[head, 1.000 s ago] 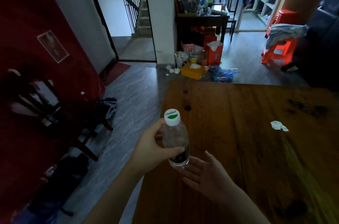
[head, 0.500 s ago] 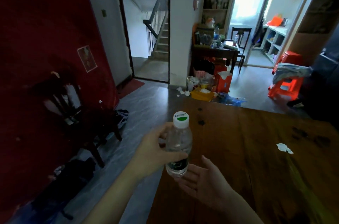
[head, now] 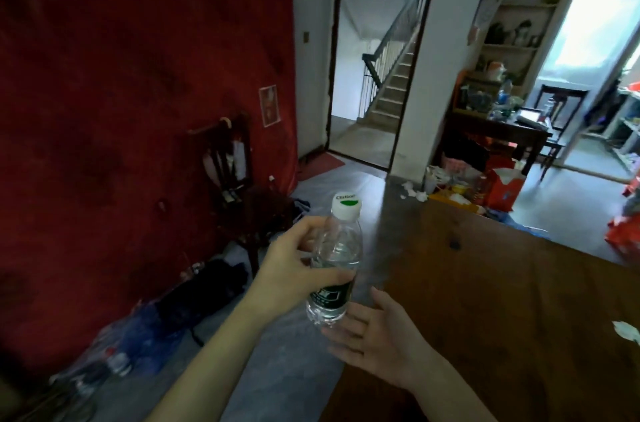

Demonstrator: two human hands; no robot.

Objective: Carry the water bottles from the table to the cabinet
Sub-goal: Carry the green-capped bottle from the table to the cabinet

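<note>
Dark wooden bench fills the lower right, where the right hand lies open, palm up, holding nothing, just under the water bottle. That bottle stands upright off the bench's edge, clasped by the left hand. Beyond stand a wooden chair, a red mattress and a staircase.

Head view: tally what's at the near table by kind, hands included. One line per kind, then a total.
Hands: 2, the left hand and the right hand
Water bottle: 1, the water bottle in the left hand's grip
Scrap of white paper: 1, the scrap of white paper on the table
Table: 1
Total: 5
</note>
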